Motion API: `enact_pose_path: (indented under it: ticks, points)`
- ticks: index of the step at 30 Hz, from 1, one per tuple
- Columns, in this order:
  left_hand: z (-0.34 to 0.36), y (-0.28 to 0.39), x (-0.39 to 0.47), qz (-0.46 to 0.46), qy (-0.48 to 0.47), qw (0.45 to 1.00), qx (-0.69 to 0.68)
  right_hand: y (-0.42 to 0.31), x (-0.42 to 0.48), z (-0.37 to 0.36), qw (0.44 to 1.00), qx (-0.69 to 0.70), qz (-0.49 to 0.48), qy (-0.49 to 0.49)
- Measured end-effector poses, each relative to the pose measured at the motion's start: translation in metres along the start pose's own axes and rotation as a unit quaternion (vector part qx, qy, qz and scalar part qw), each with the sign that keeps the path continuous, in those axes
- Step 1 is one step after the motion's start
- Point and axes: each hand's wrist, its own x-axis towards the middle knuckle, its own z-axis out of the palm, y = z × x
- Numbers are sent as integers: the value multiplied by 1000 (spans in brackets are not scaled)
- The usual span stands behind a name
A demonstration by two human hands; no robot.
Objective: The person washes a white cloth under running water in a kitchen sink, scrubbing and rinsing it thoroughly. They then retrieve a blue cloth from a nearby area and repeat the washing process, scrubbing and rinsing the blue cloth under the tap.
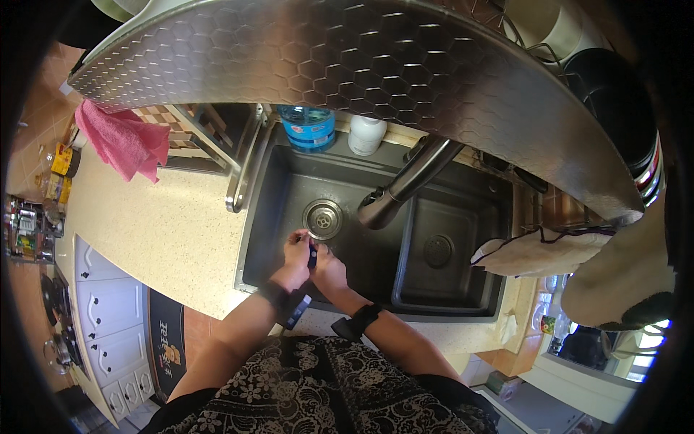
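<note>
Over the large basin of a dark sink [358, 276], just below its metal drain [323, 219], my two hands are close together. My right hand [329, 268] grips a small tool with a dark blue handle [313, 256]; its working end is hidden between the fingers. Right beside it, my left hand [296, 255] has its fingers curled in. Whether they pinch something small cannot be made out. A metal pull-out faucet [393, 203] reaches over the basin to the right of my hands.
A hexagon-patterned metal shelf [347, 54] hangs over the back of the sink. Behind the basin stand a blue-labelled bottle [309, 130] and a white bottle [367, 135]. Pale cloths [542, 252] hang at right. A pink towel [126, 138] hangs over the speckled counter [162, 233].
</note>
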Motion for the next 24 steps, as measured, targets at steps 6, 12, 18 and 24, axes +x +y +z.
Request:
enact_pose_path:
  ticks: [6, 12, 18, 24]
  points:
    - [-14, 90, -46, -98, -364, 923, 75, -12, 5, -64, 755, 515, 226, -336]
    - [19, 144, -102, -66, -569, 820, -4, -65, -19, -71, 246, 795, 85, -548]
    - [19, 154, -109, -18, -638, 770, -4, -84, -26, -76, 271, 769, 85, -573]
    - [27, 166, -118, -16, -504, 857, 108, -95, -24, -111, 501, 705, 151, -478]
